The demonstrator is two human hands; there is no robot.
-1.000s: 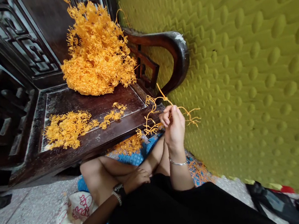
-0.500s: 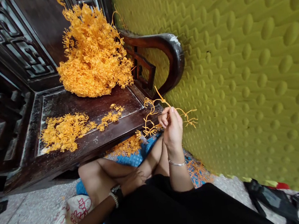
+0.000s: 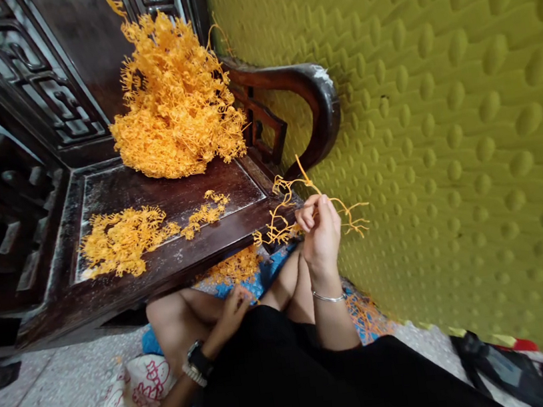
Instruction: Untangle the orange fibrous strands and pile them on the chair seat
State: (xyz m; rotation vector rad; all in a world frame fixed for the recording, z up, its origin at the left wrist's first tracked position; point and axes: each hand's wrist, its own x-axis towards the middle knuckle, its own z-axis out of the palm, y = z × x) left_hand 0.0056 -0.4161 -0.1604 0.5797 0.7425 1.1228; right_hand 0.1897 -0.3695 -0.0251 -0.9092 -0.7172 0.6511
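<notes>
My right hand (image 3: 323, 233) is raised beside the chair's front corner, thumb and fingers pinched on a branching orange plastic strand (image 3: 277, 226). The strand's thin, forked arms stick out on both sides of the fingers, and one straight end points up. Low over my lap, my left hand (image 3: 236, 308) is closed in a pinch, with a thin orange bit showing at its fingertips. On the wooden seat lie a large heap of curly orange plastic pieces (image 3: 176, 102) at the back and a smaller flat pile (image 3: 122, 241) near the front edge.
The dark carved wooden chair (image 3: 157, 179) has a curved armrest (image 3: 325, 101) close to the padded yellow-green wall (image 3: 444, 139). More orange pieces (image 3: 235, 267) lie on blue material below the seat. A printed white bag (image 3: 136, 391) and a black strapped item (image 3: 501, 363) rest on the floor.
My left hand has lifted from my lap, its fingers now pinched together. My right hand keeps its hold on the strand. The whole view has shifted slightly.
</notes>
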